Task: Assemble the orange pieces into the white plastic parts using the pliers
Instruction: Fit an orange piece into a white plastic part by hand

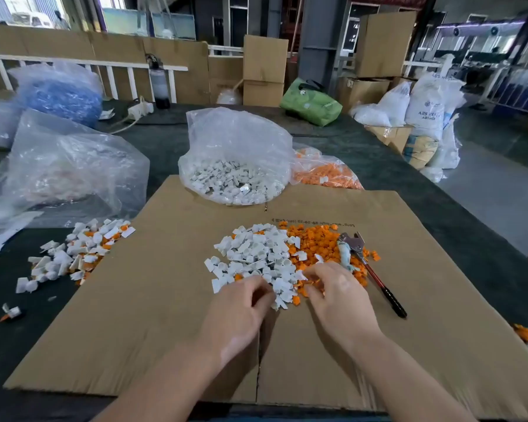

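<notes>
A heap of white plastic parts (256,254) lies mid-cardboard, touching a heap of orange pieces (320,242) on its right. The pliers (366,263), with red-and-black handles, rest on the orange heap's right edge, untouched. My left hand (241,306) sits at the near edge of the white heap with its fingers curled; whether it holds a part is hidden. My right hand (333,287) reaches into the near edge of the orange heap, thumb and fingers pinching at an orange piece.
A clear bag of white parts (235,166) and a bag of orange pieces (326,172) stand behind the heaps. Joined white-and-orange parts (80,251) lie off the cardboard sheet (165,330) to the left. Large plastic bags (67,166) sit far left.
</notes>
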